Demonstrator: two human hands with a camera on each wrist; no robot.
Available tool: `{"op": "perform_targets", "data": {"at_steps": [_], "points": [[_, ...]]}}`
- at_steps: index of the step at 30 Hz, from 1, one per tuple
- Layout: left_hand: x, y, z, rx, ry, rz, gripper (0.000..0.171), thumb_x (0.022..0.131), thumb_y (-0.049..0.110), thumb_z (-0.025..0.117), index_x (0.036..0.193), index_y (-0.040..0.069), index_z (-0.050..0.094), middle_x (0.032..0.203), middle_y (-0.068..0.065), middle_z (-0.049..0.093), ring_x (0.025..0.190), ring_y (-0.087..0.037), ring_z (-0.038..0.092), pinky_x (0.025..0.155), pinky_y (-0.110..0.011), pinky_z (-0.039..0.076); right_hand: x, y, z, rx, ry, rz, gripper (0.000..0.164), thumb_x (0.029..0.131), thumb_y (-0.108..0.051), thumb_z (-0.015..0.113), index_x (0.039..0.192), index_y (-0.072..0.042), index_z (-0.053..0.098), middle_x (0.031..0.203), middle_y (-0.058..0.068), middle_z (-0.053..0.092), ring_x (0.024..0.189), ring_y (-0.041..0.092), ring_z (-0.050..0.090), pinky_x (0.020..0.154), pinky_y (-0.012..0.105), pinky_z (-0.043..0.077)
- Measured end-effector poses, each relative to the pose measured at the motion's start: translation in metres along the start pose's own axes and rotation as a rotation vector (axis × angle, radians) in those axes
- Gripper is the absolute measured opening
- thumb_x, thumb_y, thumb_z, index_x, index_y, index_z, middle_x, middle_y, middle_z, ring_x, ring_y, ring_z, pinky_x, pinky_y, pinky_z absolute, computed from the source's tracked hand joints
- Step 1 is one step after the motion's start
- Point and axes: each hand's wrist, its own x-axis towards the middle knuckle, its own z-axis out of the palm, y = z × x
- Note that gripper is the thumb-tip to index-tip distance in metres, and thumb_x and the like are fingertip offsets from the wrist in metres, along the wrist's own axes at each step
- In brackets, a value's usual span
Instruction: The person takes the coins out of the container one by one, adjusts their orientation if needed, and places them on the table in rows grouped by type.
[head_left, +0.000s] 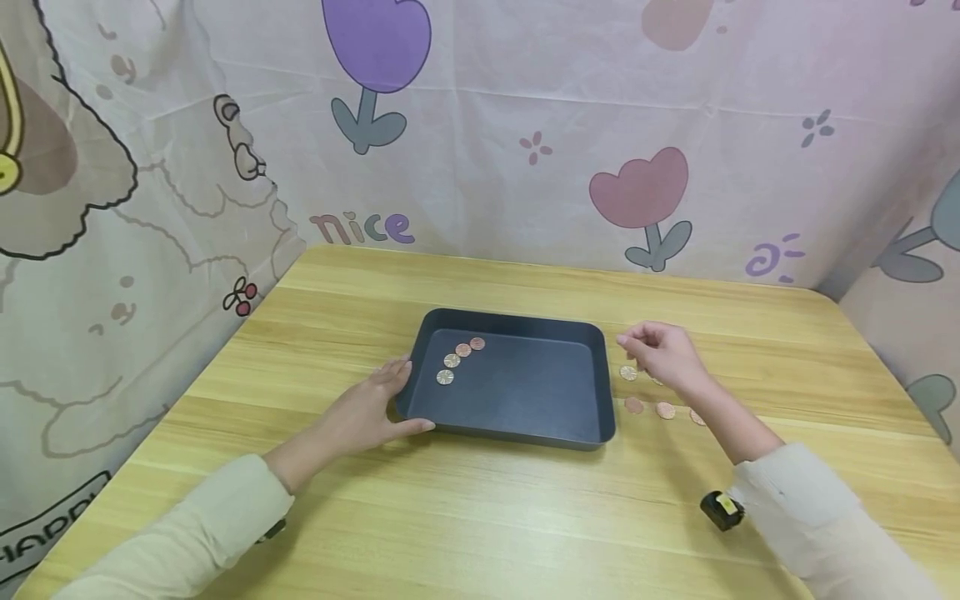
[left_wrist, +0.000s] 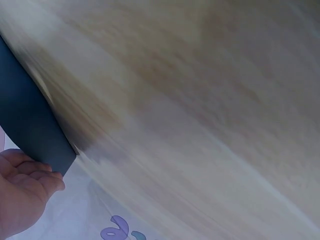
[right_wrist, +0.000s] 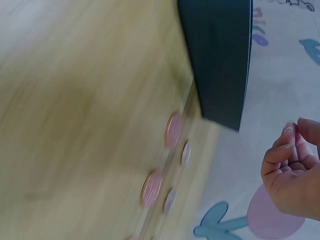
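Observation:
A dark rectangular baking tray (head_left: 517,433) stands on the wooden table. Inside it, toward the left, two gold coins (head_left: 446,377) and two copper coins (head_left: 471,346) form a slanting line. My left hand (head_left: 378,404) holds the tray's near left corner, thumb at the front wall and fingers along the left side. Just past the tray's right wall, my right hand (head_left: 663,354) is raised above the table. Its thumb and fingertips pinch together, with a small pale edge like a coin between them, mostly hidden by the fingers (right_wrist: 280,155).
Right of the tray lie a row of copper coins (head_left: 665,410) and a row of paler coins (head_left: 627,373), partly covered by my right hand and forearm. A small black device (head_left: 722,510) sits by the right sleeve. A printed curtain (head_left: 510,200) hangs behind the table.

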Motion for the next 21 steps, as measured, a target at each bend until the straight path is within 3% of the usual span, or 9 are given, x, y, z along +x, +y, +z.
{"op": "perform_targets", "data": {"at_steps": [14, 21], "points": [[0.0, 0.0, 0.0, 0.0, -0.003, -0.003, 0.096, 0.075, 0.061, 0.064, 0.138, -0.007, 0.036, 0.149, -0.02, 0.029, 0.136, -0.04, 0.03, 0.108, -0.053, 0.032, 0.026, -0.026, 0.05, 0.112, -0.016, -0.032, 0.025, 0.092, -0.014, 0.056, 0.095, 0.01, 0.061, 0.065, 0.0, 0.056, 0.053, 0.006, 0.047, 0.048, 0.019, 0.042], [0.0, -0.001, 0.002, -0.002, -0.002, -0.004, 0.097, 0.075, 0.061, 0.064, 0.139, -0.006, 0.035, 0.149, -0.02, 0.029, 0.136, -0.04, 0.029, 0.108, -0.053, 0.032, 0.032, -0.041, 0.072, 0.125, -0.042, -0.07, 0.023, 0.092, -0.015, 0.057, 0.093, 0.007, 0.063, 0.062, -0.006, 0.053, 0.056, 0.01, 0.048, 0.053, 0.02, 0.044]]}}
